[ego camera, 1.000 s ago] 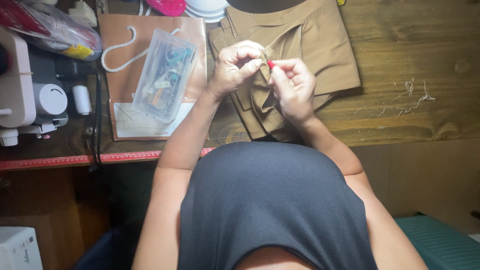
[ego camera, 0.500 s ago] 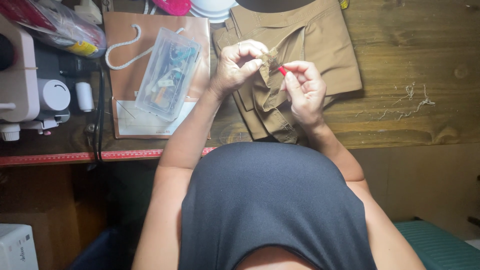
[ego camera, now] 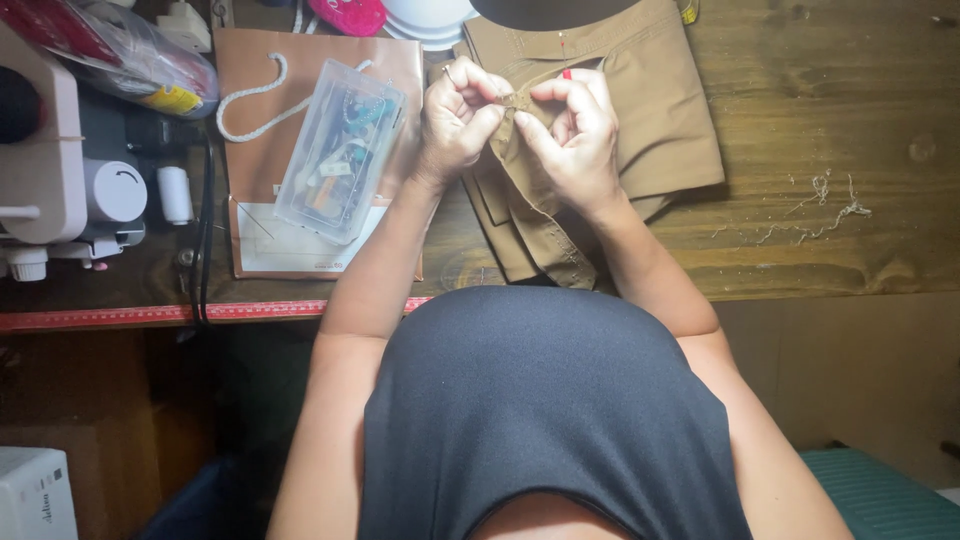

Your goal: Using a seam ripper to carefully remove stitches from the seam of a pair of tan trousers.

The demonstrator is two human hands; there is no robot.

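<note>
- since half a sec ago both hands have drawn closer together over the cloth, & the red bit that sat out beside the r fingers is now mostly tucked behind them, just a tip showing.
- left hand point(ego camera: 458, 115): fingers curled, thumb & forefinger pinching a small fold of the tan garment point(ego camera: 640, 130) at its raised edge.
- right hand point(ego camera: 572, 130): also pinching the same fold, fingertips touching the l hand's; a small red-tipped tool point(ego camera: 566, 74) peeks above the knuckles, can't tell what kind.
- tan garment lies folded on the wooden table point(ego camera: 830, 120), near the middle top of view, part lifted up betw the hands, rest flat under them.
- loose thread scraps point(ego camera: 820, 205) on the table well to the right of the garment.
- clear plastic box point(ego camera: 340, 150) w/ small sewing bits lies tilted on a brown paper bag point(ego camera: 250, 70) w/ white cord handle, just left of the l hand.
- white sewing machine point(ego camera: 55, 160) at far left edge, white thread spool point(ego camera: 175, 193) beside it.
- red measuring tape point(ego camera: 120, 316) runs along the table's front edge.
- person wears a dark sleeveless top point(ego camera: 540, 400).
</note>
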